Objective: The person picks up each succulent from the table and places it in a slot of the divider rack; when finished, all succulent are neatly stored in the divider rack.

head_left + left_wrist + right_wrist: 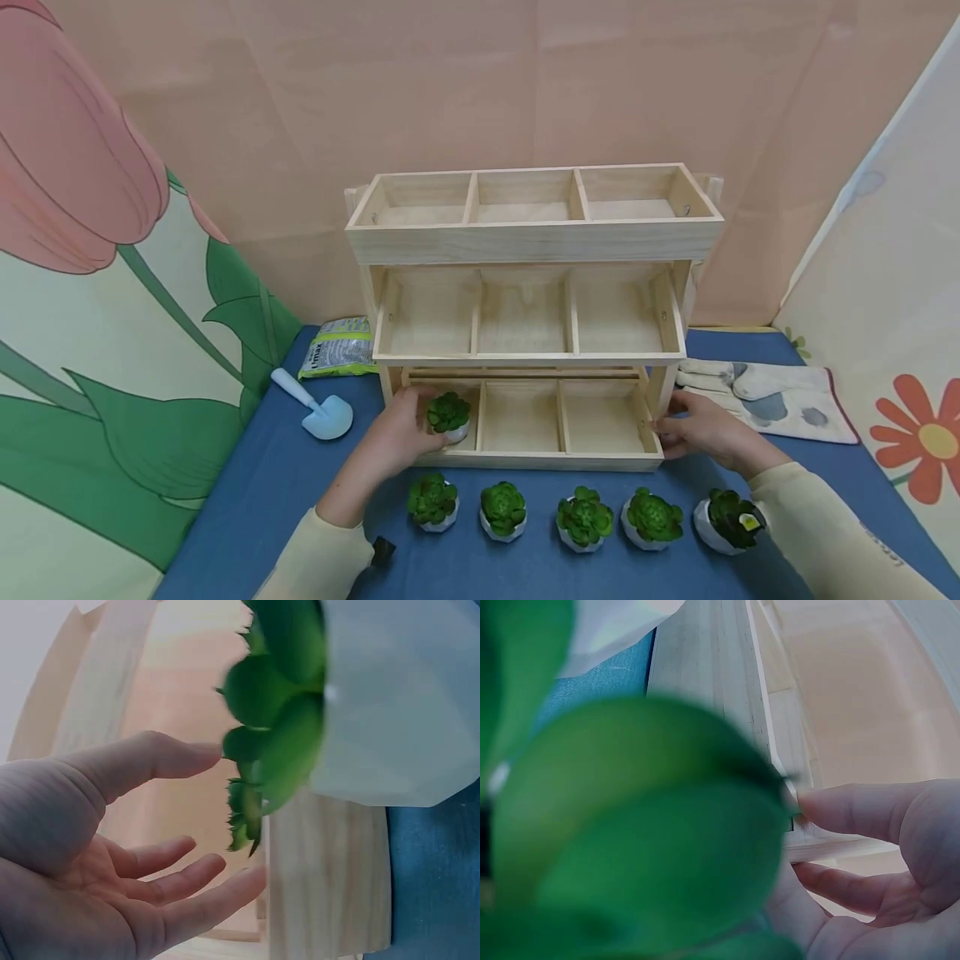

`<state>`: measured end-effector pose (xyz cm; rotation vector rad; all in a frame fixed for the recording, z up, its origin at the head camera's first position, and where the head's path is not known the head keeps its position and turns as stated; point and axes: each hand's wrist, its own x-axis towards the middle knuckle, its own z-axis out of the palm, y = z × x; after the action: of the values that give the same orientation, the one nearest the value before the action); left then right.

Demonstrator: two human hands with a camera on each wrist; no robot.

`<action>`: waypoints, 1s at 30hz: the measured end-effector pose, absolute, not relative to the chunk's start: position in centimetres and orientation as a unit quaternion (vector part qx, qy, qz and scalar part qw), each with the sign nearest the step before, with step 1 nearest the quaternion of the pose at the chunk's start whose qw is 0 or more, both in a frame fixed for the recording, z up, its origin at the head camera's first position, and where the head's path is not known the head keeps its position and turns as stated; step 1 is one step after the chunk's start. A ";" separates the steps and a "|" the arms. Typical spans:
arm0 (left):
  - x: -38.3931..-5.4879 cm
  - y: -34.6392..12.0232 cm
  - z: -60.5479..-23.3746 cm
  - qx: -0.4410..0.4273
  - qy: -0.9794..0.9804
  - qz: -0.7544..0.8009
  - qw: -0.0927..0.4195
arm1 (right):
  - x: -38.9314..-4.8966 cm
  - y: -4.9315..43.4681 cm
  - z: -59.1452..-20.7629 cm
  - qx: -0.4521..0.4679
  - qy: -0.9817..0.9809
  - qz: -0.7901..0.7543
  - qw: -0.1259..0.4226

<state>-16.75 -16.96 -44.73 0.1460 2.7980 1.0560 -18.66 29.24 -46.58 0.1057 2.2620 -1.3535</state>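
A tiered wooden planter shelf (pixel 536 243) stands on the table, each tier split into three compartments. My left hand (pixel 408 427) holds a small potted succulent (pixel 448 412) with green leaves and a white pot, at the left compartment of the lowest tier. In the left wrist view, thumb and fingers of my left hand (pixel 127 847) show, while a close succulent (pixel 281 712) blocks part of the work. My right hand (pixel 701 429) grips the right side wall of the lowest tier, its thumb (pixel 855 810) against the wood; blurred succulent leaves (pixel 645 817) cover much of that view.
Several potted succulents (pixel 503 509) stand in a row before the shelf; the rightmost (pixel 726 521) bears a small yellow-and-white tag. To the left lie a light-blue toy trowel (pixel 328 417) and a green-and-white bag (pixel 341 347). Folded printed gloves (pixel 780 400) lie to the right.
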 end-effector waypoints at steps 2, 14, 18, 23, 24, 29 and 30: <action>-16.4 -17.1 -44.4 0.049 0.926 0.366 0.071 | -18.7 29.2 -46.6 0.038 0.831 -0.496 0.249; -14.5 -18.7 -43.1 0.018 0.890 0.445 0.098 | -18.7 29.2 -46.6 0.038 0.831 -0.496 0.248; -13.9 -19.2 -43.0 0.014 0.887 0.449 0.102 | -18.6 29.2 -46.5 0.040 0.832 -0.495 0.248; -13.3 -19.7 -42.9 0.016 0.884 0.455 0.104 | -18.5 29.2 -46.4 0.039 0.831 -0.497 0.249; -13.2 -19.8 -42.9 0.017 0.884 0.455 0.106 | -18.5 29.2 -46.4 0.038 0.830 -0.497 0.249; -12.6 -20.8 -43.2 0.031 0.876 0.463 0.128 | -18.5 29.2 -46.4 0.040 0.830 -0.497 0.249; -12.5 -21.0 -43.3 0.039 0.874 0.465 0.135 | -18.5 29.1 -46.4 0.041 0.830 -0.498 0.249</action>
<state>-12.50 -21.04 -43.29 0.1140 2.5325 1.3490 -18.48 29.14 -46.41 0.1117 2.2603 -1.3554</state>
